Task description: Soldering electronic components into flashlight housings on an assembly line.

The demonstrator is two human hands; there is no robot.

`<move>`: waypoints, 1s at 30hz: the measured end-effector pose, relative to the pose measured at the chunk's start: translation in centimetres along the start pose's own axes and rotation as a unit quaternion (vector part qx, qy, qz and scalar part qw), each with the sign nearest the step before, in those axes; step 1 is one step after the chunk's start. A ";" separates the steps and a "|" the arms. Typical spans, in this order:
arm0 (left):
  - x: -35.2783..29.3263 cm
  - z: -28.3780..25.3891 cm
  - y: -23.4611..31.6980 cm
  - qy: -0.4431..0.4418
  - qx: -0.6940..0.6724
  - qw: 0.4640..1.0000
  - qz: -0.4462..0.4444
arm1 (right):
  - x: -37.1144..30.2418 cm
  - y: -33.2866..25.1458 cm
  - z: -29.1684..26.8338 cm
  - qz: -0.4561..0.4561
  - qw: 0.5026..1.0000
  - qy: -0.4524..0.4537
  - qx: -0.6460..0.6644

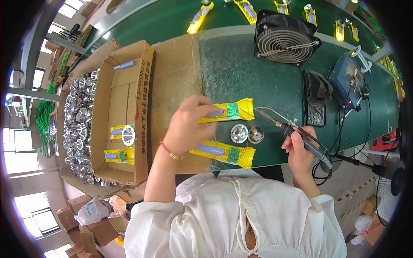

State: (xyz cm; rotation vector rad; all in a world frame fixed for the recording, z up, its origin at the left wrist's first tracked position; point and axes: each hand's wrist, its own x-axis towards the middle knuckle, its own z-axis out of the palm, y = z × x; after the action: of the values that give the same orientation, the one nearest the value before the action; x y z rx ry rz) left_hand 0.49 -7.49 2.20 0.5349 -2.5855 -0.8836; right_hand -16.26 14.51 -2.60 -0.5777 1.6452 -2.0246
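Note:
My left hand (189,122) is closed round the left end of a yellow plastic housing (246,109), which holds a blue cylindrical battery cell and a green circuit board. My right hand (299,150) grips a soldering iron (307,144) with a thin solder feed tube along it. Its tip points left, just off the housing's right end. A second yellow housing (245,158) with cell and board lies nearer me. Between the housings and the iron sit two round silver reflectors, one bright (239,133) and one darker (256,135), with thin wires about them.
At left stands a cardboard box (144,107) with wired housings, beside many silver reflectors (79,129). A black fan (286,41) stands at the back. To the right are a black tray (316,116) and a blue solder station (346,81) with trailing cables. More yellow housings (201,16) lie along the far side.

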 end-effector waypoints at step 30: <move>10.6 -5.6 -4.3 0.018 0.047 0.994 -0.094 | 1.2 0.6 -1.4 -0.034 0.998 0.045 -0.037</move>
State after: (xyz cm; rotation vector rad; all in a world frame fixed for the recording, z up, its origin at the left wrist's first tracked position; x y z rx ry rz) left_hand -5.19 -18.35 5.81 0.8239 -2.5859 -0.8059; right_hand -17.98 14.82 -3.37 -0.5844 1.7811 -2.0740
